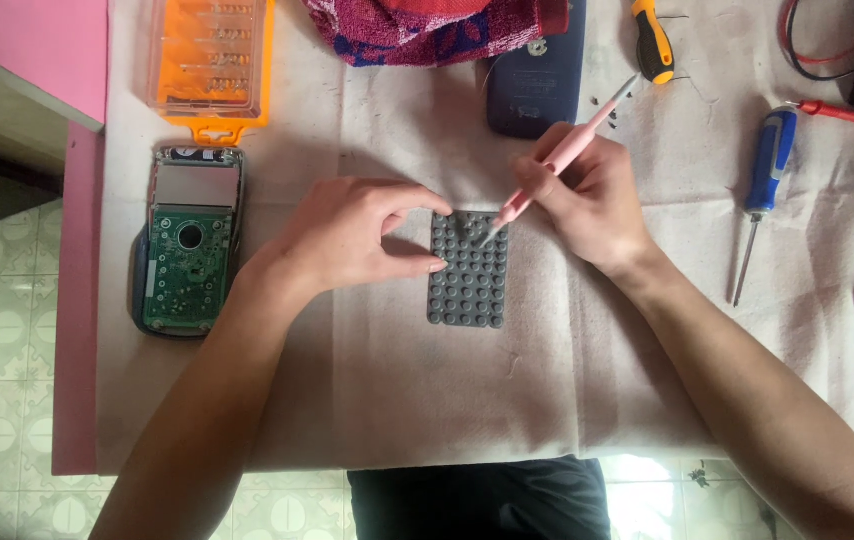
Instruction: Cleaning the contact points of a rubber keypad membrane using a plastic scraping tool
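Head view, looking down: a grey rubber keypad (468,270) lies in the middle of a white cloth (427,390). The left hand (347,235) pinches the keypad's upper left edge between thumb and finger. The right hand (592,195), just right of the keypad, grips a pink tool (557,165), its tip touching the keypad's top. An opened device (187,245) with a green circuit board lies well left of the keypad.

1 head-worn view looks steeply down from close above the cloth-covered table (467,400); the table's near edge runs along the bottom, its far side at the top.
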